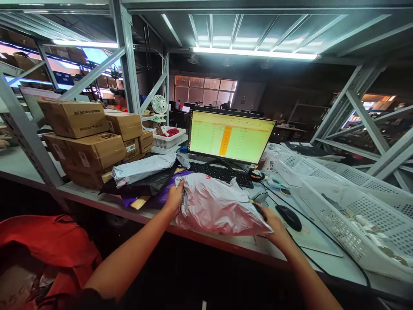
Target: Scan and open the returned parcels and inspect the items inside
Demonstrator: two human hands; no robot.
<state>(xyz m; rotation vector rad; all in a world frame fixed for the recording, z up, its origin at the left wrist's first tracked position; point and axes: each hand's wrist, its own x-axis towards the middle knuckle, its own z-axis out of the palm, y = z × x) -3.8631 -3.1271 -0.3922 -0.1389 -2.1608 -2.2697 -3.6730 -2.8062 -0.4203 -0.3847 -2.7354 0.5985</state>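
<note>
A puffy, wrinkled white poly mailer (pixel 216 204) is held up at the table's front edge, before the keyboard (pixel 222 173). My left hand (pixel 175 199) is closed on its left end, thumb on top. At the right end, my right hand (pixel 272 218) is closed by the mailer's corner, its fingers partly hidden. A dark piece with a bit of yellow shows at those fingers, near a grey object (pixel 260 197); I cannot tell whether the hand holds it too. Left of the mailer lies a pile of parcels: a white mailer (pixel 145 168) over black and purple bags (pixel 164 193).
Stacked cardboard boxes (pixel 93 148) stand at the left by a metal shelf post. Behind the keyboard is a lit monitor (pixel 206 137). A black mouse (pixel 289 217), cables and white perforated baskets (pixel 342 232) are at the right. A red bag (pixel 61 241) sits low at the left.
</note>
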